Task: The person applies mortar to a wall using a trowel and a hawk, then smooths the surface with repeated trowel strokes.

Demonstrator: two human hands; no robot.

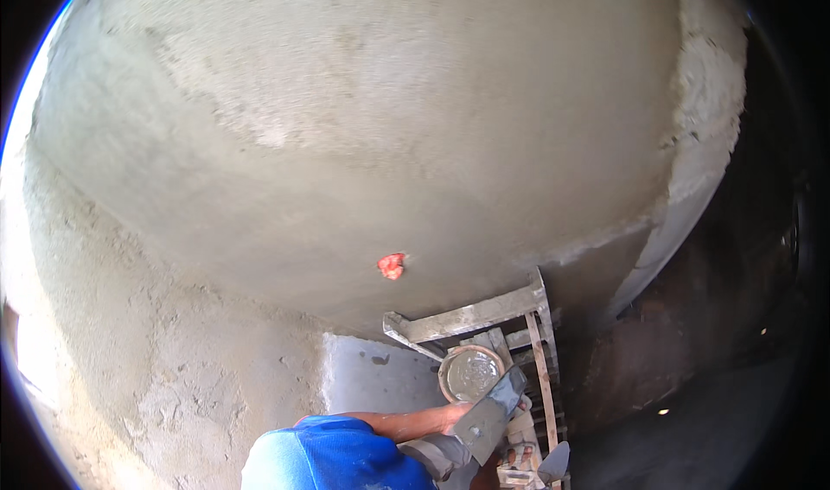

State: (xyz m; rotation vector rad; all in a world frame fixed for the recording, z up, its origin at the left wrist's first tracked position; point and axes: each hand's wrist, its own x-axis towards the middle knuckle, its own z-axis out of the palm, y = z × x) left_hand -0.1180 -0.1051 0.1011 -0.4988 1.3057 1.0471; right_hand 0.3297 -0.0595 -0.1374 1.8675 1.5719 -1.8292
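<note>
My bare left forearm reaches right from a blue sleeve (320, 447), and my left hand (450, 415) grips the near edge of a flat, mortar-smeared metal tool (480, 425). At that tool's far end, what seems to be my right hand (522, 403) is mostly hidden, its grip unclear. Just beyond the tool, a round pan (469, 369) of wet grey mixture rests on a weathered wooden stand (467, 311). A pointed trowel (553, 462) lies low on the stand's right side, by some bricks (519, 468).
A large plastered wall (389, 101) fills the upper view, with a small reddish patch (391, 265) low on it. Rough plaster (173, 360) is at left beside a smooth pale grey panel (372, 373). A rough edge (700, 118) borders a dark area at right.
</note>
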